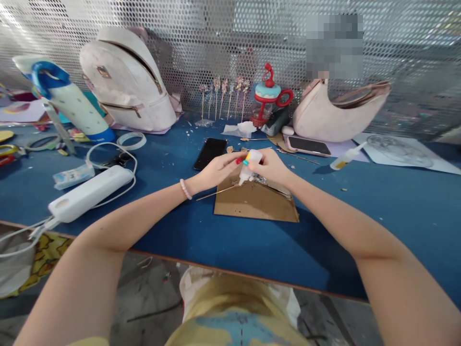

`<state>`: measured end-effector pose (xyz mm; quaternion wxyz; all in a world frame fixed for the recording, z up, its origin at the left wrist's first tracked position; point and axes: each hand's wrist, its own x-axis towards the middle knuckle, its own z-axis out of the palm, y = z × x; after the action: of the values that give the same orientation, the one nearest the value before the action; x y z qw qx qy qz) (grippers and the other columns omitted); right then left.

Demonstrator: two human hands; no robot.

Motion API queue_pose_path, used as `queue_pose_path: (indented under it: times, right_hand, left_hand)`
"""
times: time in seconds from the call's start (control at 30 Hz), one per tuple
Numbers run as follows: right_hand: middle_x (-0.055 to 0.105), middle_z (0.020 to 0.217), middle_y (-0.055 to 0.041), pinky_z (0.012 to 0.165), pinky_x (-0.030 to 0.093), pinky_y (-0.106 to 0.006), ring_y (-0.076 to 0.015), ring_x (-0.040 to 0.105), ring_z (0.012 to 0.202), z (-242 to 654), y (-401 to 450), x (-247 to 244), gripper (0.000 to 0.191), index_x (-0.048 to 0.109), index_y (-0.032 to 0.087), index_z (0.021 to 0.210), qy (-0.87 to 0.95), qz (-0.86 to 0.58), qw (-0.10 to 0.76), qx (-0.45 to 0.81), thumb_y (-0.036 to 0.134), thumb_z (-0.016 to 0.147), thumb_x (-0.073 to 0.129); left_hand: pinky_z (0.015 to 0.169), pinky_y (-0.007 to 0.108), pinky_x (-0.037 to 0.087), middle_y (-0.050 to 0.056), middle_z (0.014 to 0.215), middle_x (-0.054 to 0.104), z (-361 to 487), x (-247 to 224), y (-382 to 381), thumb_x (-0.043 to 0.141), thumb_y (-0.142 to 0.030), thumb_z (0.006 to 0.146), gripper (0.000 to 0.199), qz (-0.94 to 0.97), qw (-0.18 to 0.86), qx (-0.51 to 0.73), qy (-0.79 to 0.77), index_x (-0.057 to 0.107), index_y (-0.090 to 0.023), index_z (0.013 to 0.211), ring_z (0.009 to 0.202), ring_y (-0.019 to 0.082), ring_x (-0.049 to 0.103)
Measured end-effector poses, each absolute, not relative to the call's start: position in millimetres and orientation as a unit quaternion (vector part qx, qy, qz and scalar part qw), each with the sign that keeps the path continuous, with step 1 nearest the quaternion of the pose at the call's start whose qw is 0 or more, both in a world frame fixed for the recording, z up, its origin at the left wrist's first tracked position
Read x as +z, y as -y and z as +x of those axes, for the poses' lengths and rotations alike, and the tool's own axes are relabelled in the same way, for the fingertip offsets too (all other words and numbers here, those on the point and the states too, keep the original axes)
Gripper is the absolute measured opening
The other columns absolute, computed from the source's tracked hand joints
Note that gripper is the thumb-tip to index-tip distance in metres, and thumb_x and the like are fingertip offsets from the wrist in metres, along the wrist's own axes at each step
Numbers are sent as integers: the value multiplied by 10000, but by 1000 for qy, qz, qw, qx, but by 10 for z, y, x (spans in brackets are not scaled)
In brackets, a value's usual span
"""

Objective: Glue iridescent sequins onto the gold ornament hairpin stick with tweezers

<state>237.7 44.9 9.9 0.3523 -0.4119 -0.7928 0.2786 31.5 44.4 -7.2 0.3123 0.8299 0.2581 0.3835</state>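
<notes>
My right hand [271,166] is closed around a small white glue bottle [255,156] with a yellow patch on its label. The bottle is tilted, its narrow nozzle pointing down over a piece of brown cardboard [256,204]. My left hand [220,169] reaches in from the left with fingers stretched out, their tips right beside the bottle; whether they press on it I cannot tell. Below that hand a thin wooden stick [215,193] slants onto the cardboard. Small silvery pieces [258,178] lie under the nozzle, partly hidden by the bottle and right hand.
A black phone [210,154] lies behind my left hand. Decorated sticks [224,89] stand near a red cup [264,98]. To the left are a white power strip [91,193], tape roll [131,141] and backpack [126,81]; right, another glue bottle [346,157], phone [308,145] and handbag [338,117].
</notes>
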Motion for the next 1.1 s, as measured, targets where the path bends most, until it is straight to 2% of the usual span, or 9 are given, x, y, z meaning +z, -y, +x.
queue_pose_path:
  times: [0.13,0.2,0.27,0.37,0.5,0.73,1.1]
  right_hand:
    - [367,528,46,498,209,-256,-77,303,531,2313,-384,140,254,415,186,547,798,-447,336,225,340,703,544]
    - [355,524,48,499,202,-257,-76,299,531,2295,-379,146,264,391,189,540,796,-458,335,211,339,703,536]
    - [351,523,49,500,199,-258,-76,301,530,2288,-382,145,264,387,189,541,797,-460,334,202,338,707,529]
    - [336,526,49,495,193,-259,-75,292,525,2290,-388,141,255,386,190,543,796,-457,340,204,327,710,521]
    - [342,538,49,492,196,-256,-73,294,528,2294,-385,136,242,391,192,562,789,-455,344,229,316,727,519]
    - [393,560,41,491,220,-251,-77,329,539,2279,-384,102,231,433,187,591,784,-464,340,233,334,738,533]
    - [335,541,40,477,205,-259,-79,282,521,2262,-365,88,273,417,196,594,782,-464,327,259,346,798,519]
  left_hand:
    - [794,296,502,79,960,705,340,-69,-370,424,-374,965,343,862,271,322,-282,646,-124,1043,865,162,643]
    - [756,302,498,72,863,701,359,-88,-363,469,-364,941,312,864,252,317,-298,661,-118,954,792,162,638]
    - [803,315,506,78,921,715,384,-97,-364,522,-340,911,269,842,294,340,-299,669,-122,972,852,172,655]
    - [904,331,508,88,1094,708,422,-79,-358,604,-309,859,294,780,412,377,-284,658,-130,1085,995,180,658]
    - [944,360,508,107,1135,700,449,-54,-344,655,-287,822,365,722,499,390,-280,637,-105,1139,1032,189,655]
    - [975,398,486,135,1158,687,430,-95,-390,696,-253,788,378,684,553,380,-286,634,-85,1121,1019,198,661]
    - [892,336,507,89,1018,725,448,-155,-455,737,-205,742,306,629,605,392,-290,661,-110,1023,892,145,672]
